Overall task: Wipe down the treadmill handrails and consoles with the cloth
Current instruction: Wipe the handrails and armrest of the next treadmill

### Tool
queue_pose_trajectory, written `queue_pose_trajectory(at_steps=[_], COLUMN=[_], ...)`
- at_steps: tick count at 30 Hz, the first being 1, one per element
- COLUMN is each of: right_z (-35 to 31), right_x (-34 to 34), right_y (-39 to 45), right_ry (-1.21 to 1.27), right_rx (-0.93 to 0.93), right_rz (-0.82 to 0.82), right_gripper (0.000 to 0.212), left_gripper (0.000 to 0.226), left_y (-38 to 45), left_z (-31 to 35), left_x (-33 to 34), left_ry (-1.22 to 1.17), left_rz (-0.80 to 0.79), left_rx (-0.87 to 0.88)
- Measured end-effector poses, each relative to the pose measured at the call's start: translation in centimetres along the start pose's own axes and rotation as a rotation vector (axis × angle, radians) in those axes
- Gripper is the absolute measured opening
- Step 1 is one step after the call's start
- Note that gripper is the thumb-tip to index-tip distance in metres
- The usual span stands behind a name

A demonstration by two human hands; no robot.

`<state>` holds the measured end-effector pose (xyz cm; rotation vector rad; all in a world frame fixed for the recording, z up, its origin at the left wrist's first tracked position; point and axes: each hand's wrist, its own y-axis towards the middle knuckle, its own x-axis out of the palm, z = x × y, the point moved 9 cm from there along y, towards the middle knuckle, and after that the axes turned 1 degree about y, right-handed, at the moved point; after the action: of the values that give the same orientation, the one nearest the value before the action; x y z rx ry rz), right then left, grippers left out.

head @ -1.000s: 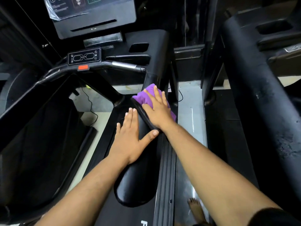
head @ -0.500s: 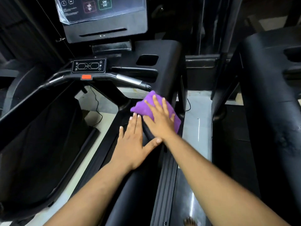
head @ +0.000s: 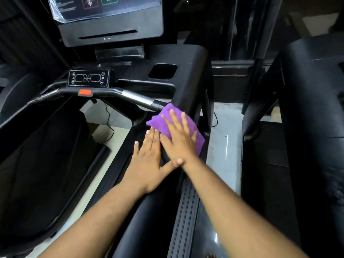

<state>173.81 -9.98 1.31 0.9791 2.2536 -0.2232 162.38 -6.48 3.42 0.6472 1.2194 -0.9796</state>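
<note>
The right hand (head: 179,138) is lying flat, fingers spread, pressing the purple cloth (head: 165,121) onto the black handrail (head: 188,86), its grip open over the fabric. The left hand (head: 149,161) is resting flat and open just beside it at 8 o'clock, thumb touching the right wrist. A control panel (head: 88,78) and console (head: 111,21) are sitting at 11 o'clock, another treadmill (head: 312,127) at 3 o'clock.

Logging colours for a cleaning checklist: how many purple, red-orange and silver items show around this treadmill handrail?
Purple: 1, the cloth under the right hand
Red-orange: 1, the stop button
Silver: 1, the grip sensor on the crossbar
Total: 3
</note>
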Motion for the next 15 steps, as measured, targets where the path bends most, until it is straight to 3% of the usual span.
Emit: queue_pose_trajectory(at_steps=[4,8,11,15], right_z=[1.6,6.2,5.1,4.4], right_x=[-1.0,-4.2,-2.8,-0.4], right_y=[2.6,9.0,5.5,-0.5], right_ry=[0.058,0.326,0.391,0.472], right_rx=[-0.067,0.133,0.127,-0.002], right_rz=[0.079,0.174,0.164,0.185], right_gripper=[0.061,0.066,0.074,0.066], left_gripper=[0.134,0.134,0.135,0.134], left_y=[0.2,2.7,4.0,4.1], left_z=[0.3,1.1,1.6,1.7], left_x=[0.2,-0.2,-0.5,-0.3], left_ry=[-0.004,0.000,-0.016,-0.087], left_rz=[-0.025,-0.015,-0.002,-0.007], left_rx=[0.040,0.047,0.072,0.088])
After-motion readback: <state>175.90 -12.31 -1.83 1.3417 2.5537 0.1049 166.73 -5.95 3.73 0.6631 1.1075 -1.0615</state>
